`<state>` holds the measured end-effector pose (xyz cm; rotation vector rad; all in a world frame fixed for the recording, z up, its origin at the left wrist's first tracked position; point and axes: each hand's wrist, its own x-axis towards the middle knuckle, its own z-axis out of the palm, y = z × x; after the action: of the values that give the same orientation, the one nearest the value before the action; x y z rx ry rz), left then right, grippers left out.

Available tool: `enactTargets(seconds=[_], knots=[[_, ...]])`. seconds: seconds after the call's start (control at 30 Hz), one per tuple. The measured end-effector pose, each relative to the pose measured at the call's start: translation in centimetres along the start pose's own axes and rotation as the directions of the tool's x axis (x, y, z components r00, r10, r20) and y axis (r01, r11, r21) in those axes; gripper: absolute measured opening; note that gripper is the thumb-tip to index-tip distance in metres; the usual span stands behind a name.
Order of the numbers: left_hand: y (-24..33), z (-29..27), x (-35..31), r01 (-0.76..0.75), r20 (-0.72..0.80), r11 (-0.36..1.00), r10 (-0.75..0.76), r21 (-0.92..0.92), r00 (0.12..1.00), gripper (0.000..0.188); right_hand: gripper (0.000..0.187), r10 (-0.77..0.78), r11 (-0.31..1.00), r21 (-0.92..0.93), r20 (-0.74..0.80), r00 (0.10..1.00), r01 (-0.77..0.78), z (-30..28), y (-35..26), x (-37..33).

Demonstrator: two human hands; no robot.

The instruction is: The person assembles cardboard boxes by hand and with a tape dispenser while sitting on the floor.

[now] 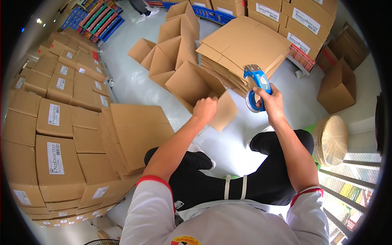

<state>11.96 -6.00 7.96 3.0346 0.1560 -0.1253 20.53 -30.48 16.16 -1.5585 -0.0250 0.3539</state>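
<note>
My right hand (273,101) is closed round the handle of a blue tape gun (263,79), which is raised in front of the stacked flat cartons. A roll of clear tape sits on it, and its metal end points away from me. An open cardboard box (183,83) stands on the floor ahead of me, with one flap folded out toward me. On its near rim my left hand (205,109) is closed, fingers curled over the edge. The fingertips are partly hidden. Beyond that box, several more open boxes (169,53) stand in a row touching each other.
Flat cartons (249,41) are piled right of the boxes. Sealed, labelled boxes (57,118) form a high stack on the left, with folded cardboard (139,130) leaning beside it. More sealed boxes (300,24) stand far right. Coloured pallets (98,20) and another person's leg (139,6) show behind.
</note>
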Motion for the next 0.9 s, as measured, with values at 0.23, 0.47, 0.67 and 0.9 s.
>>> enactTargets(seconds=[0.23,0.47,0.67,0.9], knots=[[-6.6,3.8,5.6,0.075,0.075,0.985,-0.087,0.159,0.993,0.025,0.05,0.038,0.999,0.013,0.012,0.999,-0.038,-0.5,-1.1,-0.4],[-21.1,3.0,6.5,-0.221,-0.219,0.909,0.31,0.355,0.925,0.03,0.049,0.076,0.996,0.036,0.204,0.976,-0.085,0.8,-2.6,-1.1],[-24.5,-1.0,12.8,0.224,0.076,0.836,-0.3,0.501,0.951,0.022,0.061,0.158,0.984,0.026,0.305,0.939,-0.173,1.7,-3.8,-1.4],[-29.8,4.6,10.7,0.536,-0.442,0.844,-0.486,-0.013,0.754,0.066,0.057,0.173,0.984,-0.029,0.359,0.917,-0.174,4.2,-3.6,-1.0]])
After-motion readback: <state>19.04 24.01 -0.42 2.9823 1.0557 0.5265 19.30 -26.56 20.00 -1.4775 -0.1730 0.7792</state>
